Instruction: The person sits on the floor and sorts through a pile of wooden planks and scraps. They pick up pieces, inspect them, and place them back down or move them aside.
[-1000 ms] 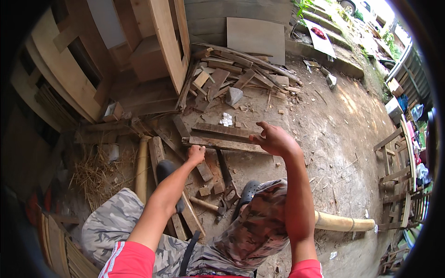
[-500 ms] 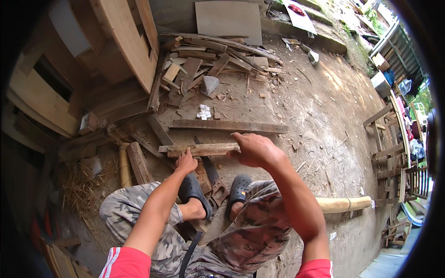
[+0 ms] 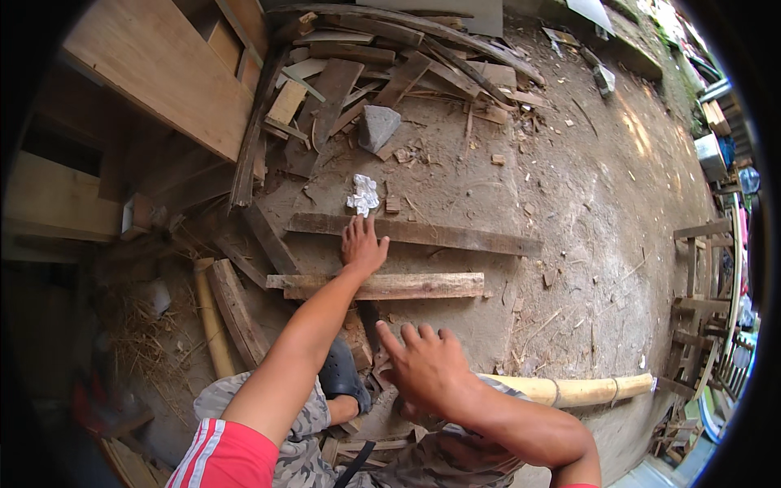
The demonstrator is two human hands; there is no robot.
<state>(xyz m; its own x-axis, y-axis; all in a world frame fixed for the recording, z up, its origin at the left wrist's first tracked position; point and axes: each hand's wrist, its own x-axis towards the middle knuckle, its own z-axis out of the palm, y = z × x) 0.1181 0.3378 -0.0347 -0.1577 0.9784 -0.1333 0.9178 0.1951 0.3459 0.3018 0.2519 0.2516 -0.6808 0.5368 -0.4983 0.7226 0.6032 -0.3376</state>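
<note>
My left hand reaches forward with fingers apart, over the near edge of a long dark wooden plank lying on the ground; whether it touches the wood I cannot tell. Under my left forearm lies a shorter, paler piece of wood, which neither hand holds. My right hand hovers closer to my body, palm down, its fingers loosely apart and nothing in them. Between the hands a strip of dark saw blade shows; the rest of the saw is hidden.
A crumpled white wad and a grey stone lie beyond the plank. Scrap wood is heaped at the back. A bamboo pole lies at right, a wooden cabinet stands at left. My dark clog is beside the saw.
My left hand has left the short piece of wood and moved forward to the long plank. My right hand has let go of the short wood's end and drawn back. The view has shifted.
</note>
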